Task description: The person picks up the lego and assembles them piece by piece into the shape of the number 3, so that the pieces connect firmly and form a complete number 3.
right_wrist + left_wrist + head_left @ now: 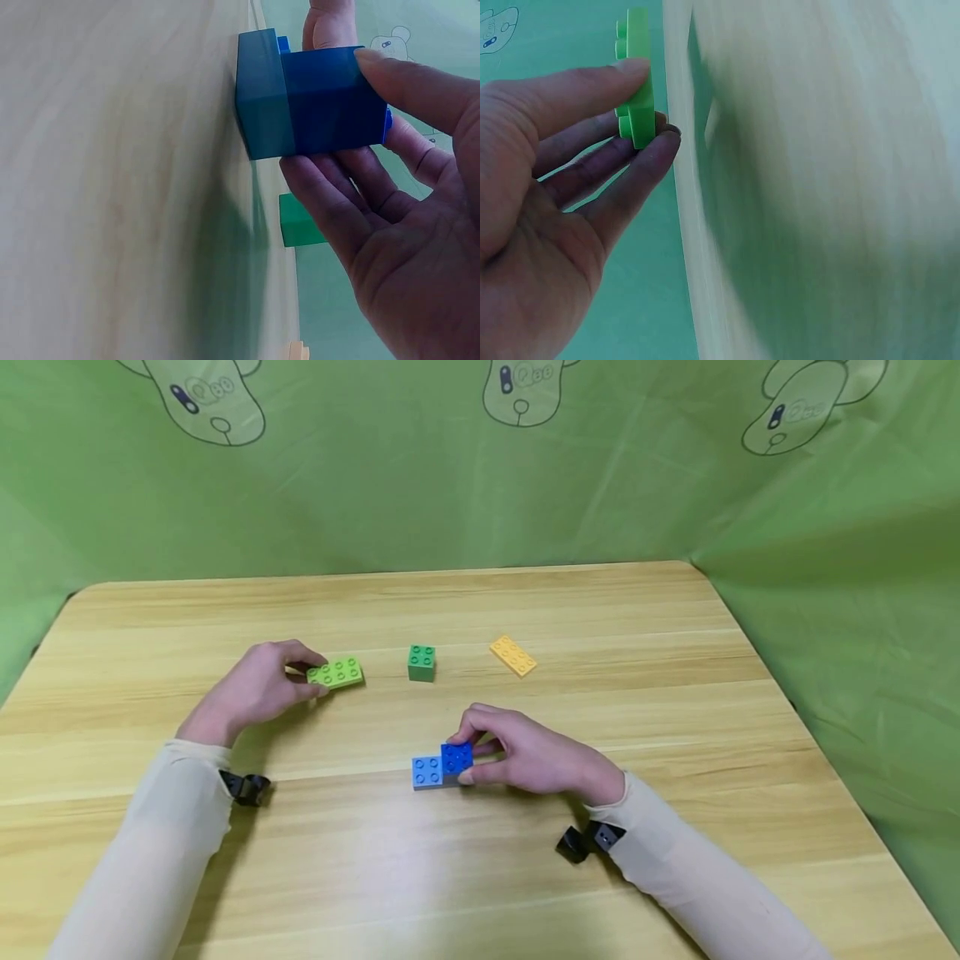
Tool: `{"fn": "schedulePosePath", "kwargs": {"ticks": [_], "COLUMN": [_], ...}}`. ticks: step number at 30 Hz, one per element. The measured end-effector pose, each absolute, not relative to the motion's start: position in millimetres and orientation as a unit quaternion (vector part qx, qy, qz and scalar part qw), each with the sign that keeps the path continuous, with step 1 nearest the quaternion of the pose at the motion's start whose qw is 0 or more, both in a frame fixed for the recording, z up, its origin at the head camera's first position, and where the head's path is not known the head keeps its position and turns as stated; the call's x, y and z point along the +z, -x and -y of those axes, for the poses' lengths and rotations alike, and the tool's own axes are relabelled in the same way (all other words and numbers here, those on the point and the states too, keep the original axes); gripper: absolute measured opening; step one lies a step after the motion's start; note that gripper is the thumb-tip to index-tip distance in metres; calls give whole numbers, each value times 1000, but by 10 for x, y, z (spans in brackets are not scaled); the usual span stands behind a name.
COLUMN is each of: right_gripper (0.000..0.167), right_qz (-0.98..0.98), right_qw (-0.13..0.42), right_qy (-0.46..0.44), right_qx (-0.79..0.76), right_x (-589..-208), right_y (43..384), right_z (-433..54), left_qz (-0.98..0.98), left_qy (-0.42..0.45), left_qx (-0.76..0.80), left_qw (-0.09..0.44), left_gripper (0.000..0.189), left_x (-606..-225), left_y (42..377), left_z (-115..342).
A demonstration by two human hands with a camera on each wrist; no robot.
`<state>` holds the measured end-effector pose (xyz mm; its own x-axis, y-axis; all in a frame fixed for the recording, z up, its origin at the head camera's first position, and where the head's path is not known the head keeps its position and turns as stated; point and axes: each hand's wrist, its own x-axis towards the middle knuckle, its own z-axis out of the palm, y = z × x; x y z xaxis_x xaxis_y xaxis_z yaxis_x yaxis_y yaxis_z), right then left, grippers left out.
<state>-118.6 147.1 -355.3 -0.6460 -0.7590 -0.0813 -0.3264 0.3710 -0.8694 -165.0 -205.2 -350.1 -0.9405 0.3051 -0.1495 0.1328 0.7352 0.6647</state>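
My left hand (258,685) pinches a lime green brick (336,673) with two rows of studs, at the left of the table. In the left wrist view, the thumb lies on the studded side of that brick (638,37) and fingertips are on its flat underside. Nearer the front, my right hand (532,756) grips a dark blue square brick (457,758) between thumb and fingers. That brick sits on the right half of a longer light blue brick (426,772), whose left studs stay uncovered. The right wrist view shows the two blue bricks joined.
Behind the hands, a dark green square brick (422,663) stands on the wooden table (337,877). A thin yellow-orange plate brick (513,656) lies at an angle to its right. Green cloth (420,502) with printed figures hangs behind the table and along its sides.
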Motion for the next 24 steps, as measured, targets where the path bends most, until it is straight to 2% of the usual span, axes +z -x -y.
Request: {"fn": "schedulePosePath", "kwargs": {"ticks": [17, 24], "right_gripper": [25, 27], "right_qz": [-794, -799], "right_qw": [251, 257], "right_qy": [331, 319], "right_qx": [-445, -440], "right_x": [-3544, -3539], "right_y": [1176, 1180], "right_z": [-1463, -1454], "left_qz": [-905, -902], "left_qy": [-115, -124], "left_qx": [391, 403], "left_qw": [121, 95], "left_gripper": [43, 38], "left_x": [-3457, -3427], "left_y": [1495, 1406], "left_z": [1956, 1902]}}
